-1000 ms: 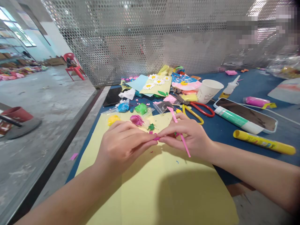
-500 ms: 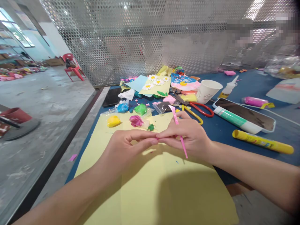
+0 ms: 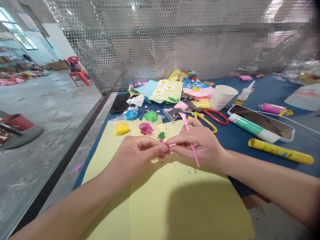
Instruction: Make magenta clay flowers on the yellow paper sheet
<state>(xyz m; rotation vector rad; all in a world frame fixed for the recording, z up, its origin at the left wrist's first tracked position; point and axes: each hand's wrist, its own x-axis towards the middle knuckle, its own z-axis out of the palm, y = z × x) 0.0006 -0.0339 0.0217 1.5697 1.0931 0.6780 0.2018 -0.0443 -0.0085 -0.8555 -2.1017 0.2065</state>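
Note:
My left hand (image 3: 138, 155) and my right hand (image 3: 198, 148) meet above a pale yellow card sheet (image 3: 172, 200), fingertips nearly touching. A tiny bit of magenta clay (image 3: 162, 142) sits at the left fingertips, mostly hidden. My right hand holds a pink plastic modelling tool (image 3: 194, 154) slanting across its fingers. Just beyond the hands lie a lump of magenta clay (image 3: 146, 128), a small green clay piece (image 3: 161, 135) and a yellow clay lump (image 3: 121, 128).
A dark blue table (image 3: 250, 176) holds red-handled scissors (image 3: 216, 116), a paper cup (image 3: 223, 97), a yellow glue stick (image 3: 280, 151) and a white tube (image 3: 252, 128). Craft papers and clay bags pile up behind. A perforated metal screen stands beyond; a concrete floor lies left.
My fingertips have shifted slightly around the magenta bit, which shows again at the left fingertips. The pink tool stays in my right hand, and the view has moved only a little.

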